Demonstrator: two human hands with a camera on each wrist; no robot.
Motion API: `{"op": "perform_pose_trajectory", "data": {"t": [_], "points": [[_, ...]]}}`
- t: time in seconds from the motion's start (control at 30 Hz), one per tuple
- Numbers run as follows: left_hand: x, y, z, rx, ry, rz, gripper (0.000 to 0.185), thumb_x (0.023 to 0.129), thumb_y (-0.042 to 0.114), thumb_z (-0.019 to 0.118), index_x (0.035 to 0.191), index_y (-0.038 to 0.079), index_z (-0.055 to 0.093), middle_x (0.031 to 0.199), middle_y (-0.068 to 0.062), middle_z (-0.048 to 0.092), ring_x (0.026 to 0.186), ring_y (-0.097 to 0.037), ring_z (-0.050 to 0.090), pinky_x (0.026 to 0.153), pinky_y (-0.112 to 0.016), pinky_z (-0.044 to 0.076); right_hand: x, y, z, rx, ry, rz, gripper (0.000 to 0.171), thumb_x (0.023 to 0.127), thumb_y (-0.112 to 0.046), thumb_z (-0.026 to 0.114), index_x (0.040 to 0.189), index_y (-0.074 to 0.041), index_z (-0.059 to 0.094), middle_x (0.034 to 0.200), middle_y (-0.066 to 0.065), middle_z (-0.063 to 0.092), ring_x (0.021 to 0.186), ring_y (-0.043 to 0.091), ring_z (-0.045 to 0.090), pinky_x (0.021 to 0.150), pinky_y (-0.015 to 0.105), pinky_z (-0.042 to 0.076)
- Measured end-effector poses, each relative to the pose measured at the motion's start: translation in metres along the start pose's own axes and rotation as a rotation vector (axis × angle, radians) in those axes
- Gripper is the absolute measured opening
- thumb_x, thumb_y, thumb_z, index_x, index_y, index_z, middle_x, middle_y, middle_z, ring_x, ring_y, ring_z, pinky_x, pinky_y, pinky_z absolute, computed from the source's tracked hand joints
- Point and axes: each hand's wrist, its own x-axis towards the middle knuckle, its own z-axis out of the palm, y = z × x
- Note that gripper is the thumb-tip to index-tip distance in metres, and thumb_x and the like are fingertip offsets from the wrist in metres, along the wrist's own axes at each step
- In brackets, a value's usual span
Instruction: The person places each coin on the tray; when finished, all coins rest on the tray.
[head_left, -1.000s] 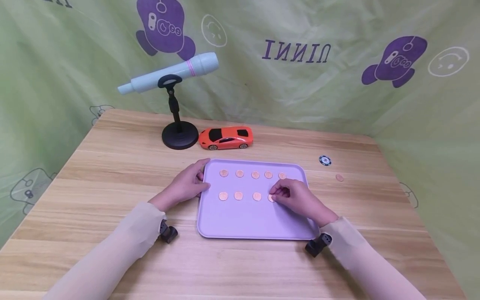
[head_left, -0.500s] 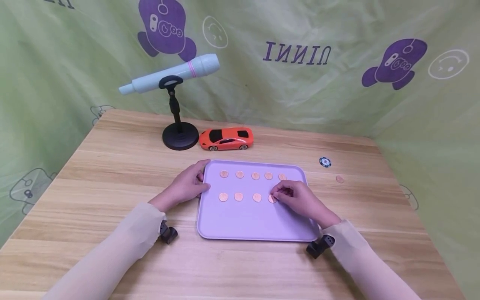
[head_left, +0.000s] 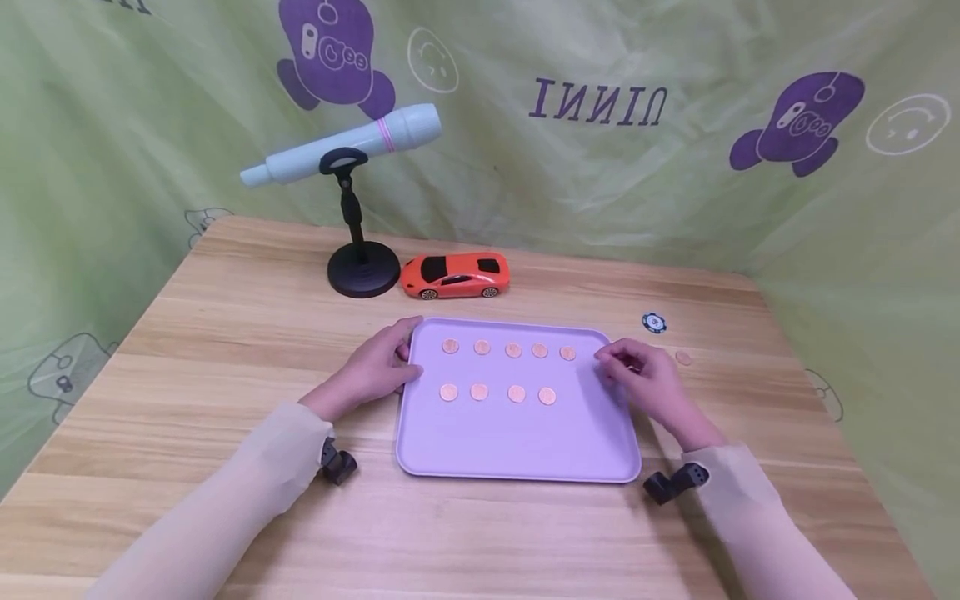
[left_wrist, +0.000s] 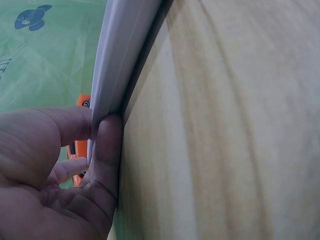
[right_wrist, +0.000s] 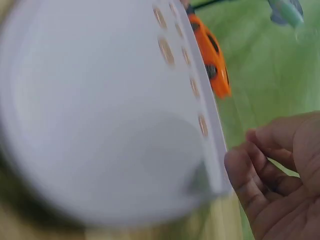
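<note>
Curled right hand (right_wrist: 280,175) beside blurred lilac tray (right_wrist: 100,125)

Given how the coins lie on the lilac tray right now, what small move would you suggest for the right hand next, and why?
Probably reach the right hand rightward to the loose copper coin on the wooden table. The lilac plastic tray shows five coins in its far row but only four in the near row, leaving a gap after the last near-row coin. The left hand holds the tray's edge.
</note>
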Motion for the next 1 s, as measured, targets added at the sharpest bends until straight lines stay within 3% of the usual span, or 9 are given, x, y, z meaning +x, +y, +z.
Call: {"op": "perform_pose_trajectory", "data": {"t": [0.23, 0.37, 0.6, 0.7, 0.83, 1.0], "points": [[0.000, 0.003, 0.000, -0.013, -0.006, -0.002, 0.078, 0.096, 0.002, 0.067, 0.164, 0.005, 0.028, 0.108, -0.018, 0.052, 0.068, -0.014, 0.056, 0.065, -0.025, 0.058, 0.002, 0.022, -0.026, -0.154, 0.178, 0.057, 0.022, 0.103, -0.010, 0.061, 0.109, 0.009, 0.069, 0.092, 0.022, 0.068, 0.074, 0.008, 0.053, 0.061, 0.015, 0.047], [0.000, 0.004, 0.000, -0.019, -0.004, 0.001, 0.078, 0.096, 0.002, 0.066, 0.164, 0.005, 0.028, 0.107, -0.018, 0.051, 0.067, -0.014, 0.055, 0.065, -0.026, 0.059, 0.000, 0.037, -0.039, -0.201, 0.200, 0.091, 0.019, 0.102, -0.008, 0.062, 0.111, 0.008, 0.068, 0.096, 0.022, 0.067, 0.080, 0.015, 0.054, 0.064, 0.013, 0.045], [-0.001, 0.001, -0.001, -0.006, 0.000, -0.014, 0.078, 0.097, 0.003, 0.066, 0.165, 0.006, 0.027, 0.110, -0.019, 0.051, 0.067, -0.015, 0.056, 0.065, -0.026, 0.058, -0.001, 0.067, -0.053, -0.214, 0.219, 0.138, 0.023, 0.099, -0.002, 0.065, 0.117, 0.011, 0.065, 0.109, 0.029, 0.066, 0.086, 0.007, 0.052, 0.069, 0.003, 0.042], [-0.001, 0.000, -0.001, -0.007, 0.000, -0.012, 0.078, 0.097, 0.003, 0.066, 0.165, 0.006, 0.027, 0.110, -0.019, 0.051, 0.067, -0.015, 0.057, 0.065, -0.027, 0.059, -0.002, 0.072, -0.057, -0.220, 0.238, 0.141, 0.025, 0.098, -0.002, 0.066, 0.118, 0.012, 0.064, 0.110, 0.030, 0.065, 0.087, 0.011, 0.054, 0.069, 0.002, 0.041], [-0.001, 0.001, -0.001, -0.018, -0.005, -0.008, 0.078, 0.097, 0.002, 0.066, 0.164, 0.005, 0.027, 0.110, -0.019, 0.051, 0.068, -0.015, 0.057, 0.066, -0.028, 0.060, -0.003, 0.077, -0.062, -0.243, 0.242, 0.172, 0.029, 0.098, -0.006, 0.067, 0.120, 0.012, 0.063, 0.111, 0.029, 0.063, 0.093, 0.024, 0.056, 0.071, 0.009, 0.040], [-0.001, 0.001, -0.001, -0.018, -0.006, -0.016, 0.078, 0.097, 0.003, 0.066, 0.165, 0.006, 0.027, 0.109, -0.018, 0.051, 0.067, -0.015, 0.058, 0.066, -0.028, 0.061, 0.001, 0.082, -0.067, -0.263, 0.190, 0.222, 0.038, 0.102, -0.013, 0.064, 0.128, 0.013, 0.058, 0.118, 0.031, 0.059, 0.104, 0.039, 0.056, 0.083, 0.030, 0.045]]}}
